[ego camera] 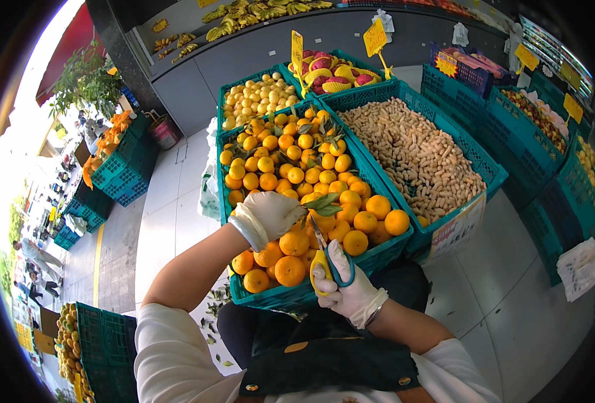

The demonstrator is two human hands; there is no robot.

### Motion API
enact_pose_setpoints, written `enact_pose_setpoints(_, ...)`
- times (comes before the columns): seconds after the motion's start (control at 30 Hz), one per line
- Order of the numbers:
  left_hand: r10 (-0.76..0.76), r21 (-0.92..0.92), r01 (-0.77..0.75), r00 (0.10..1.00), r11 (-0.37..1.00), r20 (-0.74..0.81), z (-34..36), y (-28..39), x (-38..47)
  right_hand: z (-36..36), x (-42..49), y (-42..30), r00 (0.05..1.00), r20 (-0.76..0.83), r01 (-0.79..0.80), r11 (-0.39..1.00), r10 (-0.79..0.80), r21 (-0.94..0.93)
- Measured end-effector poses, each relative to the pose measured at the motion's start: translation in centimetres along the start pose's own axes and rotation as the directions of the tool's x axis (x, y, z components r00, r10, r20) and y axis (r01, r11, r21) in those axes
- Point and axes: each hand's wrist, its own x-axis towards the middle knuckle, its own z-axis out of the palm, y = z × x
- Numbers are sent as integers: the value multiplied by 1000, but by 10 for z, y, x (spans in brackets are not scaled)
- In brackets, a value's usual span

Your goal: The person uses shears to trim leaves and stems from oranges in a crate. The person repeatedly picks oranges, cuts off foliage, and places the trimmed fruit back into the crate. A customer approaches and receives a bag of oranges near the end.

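A white glove covers my left hand point(273, 217), which is over the near left part of a green plastic crate point(272, 301) of oranges point(293, 243). Its fingers are pinched together at a sprig of green leaves point(323, 203); whatever else they hold is hidden. My right hand point(342, 284), also gloved, grips scissors with one yellow and one blue handle point(321, 267) above the crate's near edge. The scissor blades point(318, 232) point away from me, just below the leaves, and look slightly apart. Smaller oranges with leaves point(295, 175) fill the crate's far part.
Right of the oranges stands a crate of peanuts point(413, 151); beyond are crates of small yellow fruit point(261, 98) and net-wrapped fruit point(335, 75). Stacked crates point(509, 146) line the right. Cut leaves point(212, 312) lie on the floor. A plastic bag point(209, 189) hangs at the left.
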Motion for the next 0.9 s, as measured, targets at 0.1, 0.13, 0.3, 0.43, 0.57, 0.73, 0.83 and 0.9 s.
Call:
enact_pose_setpoints(0.1, -139, -144, 124, 986, 982, -97, -15, -43, -17, -6, 1, -2, 1000, 22, -11, 1000, 11, -2)
enact_pose_setpoints(0.13, -218, -346, 148, 960, 926, -173, -18, -62, -32, -8, 1, -3, 999, 44, -21, 1000, 20, 9)
enact_pose_setpoints(0.3, -665, -289, 602, 705, 744, -246, -26, -167, -141, -20, 2, -12, 983, 168, -78, 996, 69, 49)
enact_pose_setpoints(0.43, -886, 339, 819, 424, 463, 187, -3, -196, -189, -27, -3, -20, 987, 147, -69, 996, 59, 63)
enact_pose_setpoints(0.57, -510, -220, 482, 855, 848, -96, -1, -184, -136, -30, -6, -32, 987, 143, 75, 997, -77, 17)
enact_pose_setpoints(0.73, -89, -180, 84, 996, 980, -22, 26, -122, 21, -30, -16, -41, 976, 50, 211, 978, -211, 9)
enact_pose_setpoints(0.83, -94, -67, 122, 940, 990, 327, 40, -85, 81, -37, -22, -43, 961, -2, 275, 961, -275, 12)
enact_pose_setpoints(0.9, -116, 161, 58, 918, 985, 378, 49, -67, 103, -47, -24, -42, 931, -84, 356, 934, -356, -5)
